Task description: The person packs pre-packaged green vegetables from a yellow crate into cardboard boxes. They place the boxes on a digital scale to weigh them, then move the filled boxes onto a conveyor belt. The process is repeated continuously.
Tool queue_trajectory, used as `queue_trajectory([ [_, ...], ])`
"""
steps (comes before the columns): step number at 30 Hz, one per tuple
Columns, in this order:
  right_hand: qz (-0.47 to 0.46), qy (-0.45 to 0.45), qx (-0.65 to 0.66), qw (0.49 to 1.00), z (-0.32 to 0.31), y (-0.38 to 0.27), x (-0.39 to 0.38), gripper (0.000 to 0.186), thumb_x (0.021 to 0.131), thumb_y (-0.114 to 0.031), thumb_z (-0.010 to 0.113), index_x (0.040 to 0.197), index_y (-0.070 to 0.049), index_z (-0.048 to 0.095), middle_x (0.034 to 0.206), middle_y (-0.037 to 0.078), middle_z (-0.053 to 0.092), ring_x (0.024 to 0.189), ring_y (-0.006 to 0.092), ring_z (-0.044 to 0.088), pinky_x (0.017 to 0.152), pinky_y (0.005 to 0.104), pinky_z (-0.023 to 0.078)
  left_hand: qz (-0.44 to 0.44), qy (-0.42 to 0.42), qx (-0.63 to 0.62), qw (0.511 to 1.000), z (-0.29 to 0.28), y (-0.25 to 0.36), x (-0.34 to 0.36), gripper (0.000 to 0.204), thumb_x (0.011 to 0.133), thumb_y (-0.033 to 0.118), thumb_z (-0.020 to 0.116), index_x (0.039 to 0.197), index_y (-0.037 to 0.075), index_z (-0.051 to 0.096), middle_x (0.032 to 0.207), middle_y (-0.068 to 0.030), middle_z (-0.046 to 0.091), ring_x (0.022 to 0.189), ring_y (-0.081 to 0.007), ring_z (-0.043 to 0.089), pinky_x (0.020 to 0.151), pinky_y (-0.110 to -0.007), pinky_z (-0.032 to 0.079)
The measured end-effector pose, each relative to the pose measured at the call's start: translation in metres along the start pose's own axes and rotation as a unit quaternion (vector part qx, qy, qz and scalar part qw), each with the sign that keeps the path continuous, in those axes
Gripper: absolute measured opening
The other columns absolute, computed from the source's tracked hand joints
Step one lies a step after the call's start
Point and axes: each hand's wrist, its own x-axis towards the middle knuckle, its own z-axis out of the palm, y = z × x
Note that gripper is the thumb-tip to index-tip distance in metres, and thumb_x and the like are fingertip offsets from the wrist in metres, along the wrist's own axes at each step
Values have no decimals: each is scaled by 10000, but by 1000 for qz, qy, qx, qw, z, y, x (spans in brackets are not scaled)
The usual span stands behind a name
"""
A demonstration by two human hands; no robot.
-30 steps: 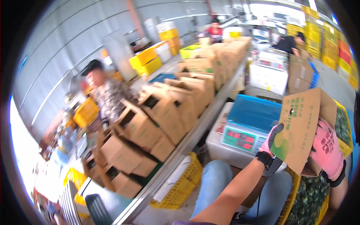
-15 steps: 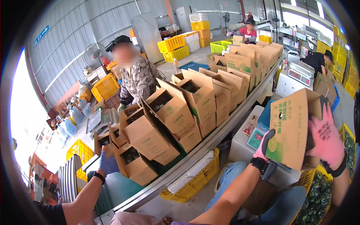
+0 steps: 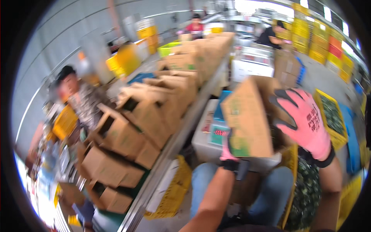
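Cardboard box [image 3: 247,118], plain brown with a green printed patch at its lower corner, is held up between both hands above the person's lap. Left hand [image 3: 228,149] has a closed grip under its bottom edge; right hand [image 3: 307,121], in a pink glove, presses its far side. Many open brown cartons [image 3: 154,112] lie tilted along the metal conveyor [image 3: 174,149] at left.

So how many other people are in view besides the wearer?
3: one person at left beside the boxes, one in red at the far end, one in black upper right. Others may be hidden.
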Motion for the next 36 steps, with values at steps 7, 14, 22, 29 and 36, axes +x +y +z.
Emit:
queue_trajectory([
  [7, 345, 51, 460, 817, 58, 13, -92, 716, 831, -143, 623, 1417, -18, 231, 1198, 171, 548, 946, 231, 602, 809, 338, 482, 128, -104, 166, 972, 16, -20, 20, 684, 797, 500, 610, 1321, 96, 435, 1249, -82, 545, 1081, -275, 563, 952, -447, 441],
  [14, 313, 115, 800, 499, 122, 131, -82, 458, 879, -25, 506, 1318, 21, 381, 1158, 99, 561, 963, 117, 561, 828, 262, 481, -57, -166, 130, 976, 58, -1, 75, 630, 853, 337, 628, 1327, 12, 369, 1304, -129, 468, 1164, -269, 489, 942, -434, 439],
  [22, 302, 15, 414, 859, 183, 177, 7, 554, 797, -94, 528, 1337, -35, 418, 1224, 191, 528, 1075, 234, 544, 917, 289, 423, 168, 36, 582, 795, 26, 64, 156, 413, 941, 322, 508, 1135, -36, 580, 1044, -72, 631, 946, -132, 560, 863, -258, 418],
  [29, 341, -149, 298, 879, 186, 147, 25, 646, 800, -299, 568, 1385, -156, 334, 1307, 214, 415, 1083, 358, 525, 882, 412, 465, 272, 112, 625, 723, 6, 101, 144, 378, 925, 279, 532, 1175, -2, 565, 1064, -58, 612, 893, -135, 569, 766, -254, 447],
  [36, 209, 71, 112, 969, 174, 144, 29, 472, 849, -271, 559, 1276, -97, 461, 1133, 186, 521, 992, 333, 568, 837, 394, 476, 359, 142, 432, 815, 39, 127, 113, 284, 911, 263, 566, 1059, 24, 607, 935, -29, 620, 817, -119, 584, 753, -274, 477],
])
